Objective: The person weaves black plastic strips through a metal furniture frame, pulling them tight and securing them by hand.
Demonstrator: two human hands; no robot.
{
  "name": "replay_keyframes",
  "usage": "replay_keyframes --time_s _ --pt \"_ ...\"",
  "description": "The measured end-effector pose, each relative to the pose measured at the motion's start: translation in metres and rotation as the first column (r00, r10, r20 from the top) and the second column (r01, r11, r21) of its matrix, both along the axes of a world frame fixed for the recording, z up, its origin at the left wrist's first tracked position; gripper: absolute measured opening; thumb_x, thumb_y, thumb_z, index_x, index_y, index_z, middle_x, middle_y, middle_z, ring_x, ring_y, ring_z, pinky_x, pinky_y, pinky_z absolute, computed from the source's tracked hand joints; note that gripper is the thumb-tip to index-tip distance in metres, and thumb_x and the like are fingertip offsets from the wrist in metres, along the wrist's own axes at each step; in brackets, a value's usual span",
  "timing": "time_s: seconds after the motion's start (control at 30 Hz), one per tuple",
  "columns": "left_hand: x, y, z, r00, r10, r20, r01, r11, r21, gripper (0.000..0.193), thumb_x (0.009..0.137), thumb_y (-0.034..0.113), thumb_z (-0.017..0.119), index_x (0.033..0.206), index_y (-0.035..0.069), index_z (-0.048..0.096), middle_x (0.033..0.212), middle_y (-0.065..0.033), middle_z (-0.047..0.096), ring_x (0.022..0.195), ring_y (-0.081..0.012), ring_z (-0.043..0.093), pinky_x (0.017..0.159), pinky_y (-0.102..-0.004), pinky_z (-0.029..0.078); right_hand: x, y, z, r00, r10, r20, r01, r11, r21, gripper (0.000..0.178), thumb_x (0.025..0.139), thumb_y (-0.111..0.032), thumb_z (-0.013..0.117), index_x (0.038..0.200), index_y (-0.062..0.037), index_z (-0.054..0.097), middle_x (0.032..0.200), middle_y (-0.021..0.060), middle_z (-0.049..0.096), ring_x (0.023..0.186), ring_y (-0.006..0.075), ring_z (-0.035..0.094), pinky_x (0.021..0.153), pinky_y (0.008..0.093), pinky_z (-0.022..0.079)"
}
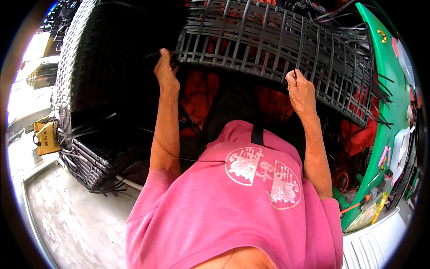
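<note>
A black woven wicker panel [262, 38] with an open lattice of flat strips spans the upper middle of the head view. At its left end my left hand [166, 76] is closed in a pinch, with a thin dark strip [153, 55] passing by the fingertips. My right hand [301, 93] is closed at the panel's lower edge, a dark strand showing between thumb and fingers. Loose strip ends [383, 89] stick out at the panel's right end. A thin dark strand [192, 160] runs across my left forearm and the pink shirt.
A tightly woven black wicker piece [76, 58] stands at the left, with bundled dark wicker [92, 163] below. Beside it sits a yellow-brown box [46, 138]. At the right is a green board [376, 134], with an orange-handled tool [358, 204] near its bottom. Red material shows beneath the panel.
</note>
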State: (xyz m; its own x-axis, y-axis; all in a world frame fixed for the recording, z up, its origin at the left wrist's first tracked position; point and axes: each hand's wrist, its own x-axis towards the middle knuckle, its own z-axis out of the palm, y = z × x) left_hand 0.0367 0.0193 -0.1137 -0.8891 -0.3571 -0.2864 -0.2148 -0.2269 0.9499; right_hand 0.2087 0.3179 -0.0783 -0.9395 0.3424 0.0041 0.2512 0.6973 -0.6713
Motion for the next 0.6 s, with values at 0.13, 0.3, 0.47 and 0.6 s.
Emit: replay_keyframes --time_s 0.13,0.3,0.47,0.6 --pt "-0.003 0.008 0.004 0.949 -0.228 -0.218 0.118 0.898 -0.425 0.024 0.085 0.015 0.062 0.097 -0.005 0.067 0.087 -0.0110 0.067 0.082 -0.0172 0.060 0.077 -0.0303 0.046 0.001 0.003 -0.010 0.988 0.152 -0.034 -0.118 0.874 0.472 0.010 0.082 -0.009 0.051 0.082 -0.0042 0.059 0.080 0.0120 0.060 0.068 0.0306 0.063 0.060 0.0393 0.051" --pt "-0.064 -0.079 -0.009 0.971 0.039 -0.237 -0.095 0.969 -0.229 0.020 0.086 0.009 0.052 0.093 -0.006 0.064 0.092 -0.0160 0.067 0.083 -0.0257 0.066 0.072 -0.0328 0.056 -0.008 -0.005 -0.030 0.998 0.028 -0.057 -0.014 0.973 0.229 0.007 0.077 -0.008 0.051 0.077 -0.0041 0.058 0.085 0.0137 0.060 0.071 0.0336 0.063 0.061 0.0437 0.051" --pt "-0.012 -0.019 -0.018 0.990 -0.034 -0.140 0.024 0.997 -0.075 0.039 0.093 0.028 0.055 0.108 -0.008 0.059 0.110 -0.0170 0.061 0.096 -0.0277 0.060 0.080 -0.0374 0.049 0.005 -0.001 -0.022 0.984 -0.109 -0.140 0.112 0.994 0.008 0.016 0.086 -0.017 0.053 0.082 -0.0022 0.056 0.067 0.0199 0.062 0.065 0.0389 0.062 0.059 0.0477 0.050" --pt "-0.006 0.002 -0.010 0.938 -0.274 -0.212 0.239 0.955 -0.175 0.034 0.094 0.023 0.053 0.108 -0.008 0.061 0.104 -0.0167 0.063 0.094 -0.0289 0.060 0.081 -0.0376 0.049 0.013 0.001 -0.014 0.983 -0.122 -0.138 0.125 0.992 0.015 0.017 0.086 -0.018 0.054 0.082 -0.0013 0.056 0.069 0.0200 0.063 0.066 0.0386 0.063 0.059 0.0473 0.050"
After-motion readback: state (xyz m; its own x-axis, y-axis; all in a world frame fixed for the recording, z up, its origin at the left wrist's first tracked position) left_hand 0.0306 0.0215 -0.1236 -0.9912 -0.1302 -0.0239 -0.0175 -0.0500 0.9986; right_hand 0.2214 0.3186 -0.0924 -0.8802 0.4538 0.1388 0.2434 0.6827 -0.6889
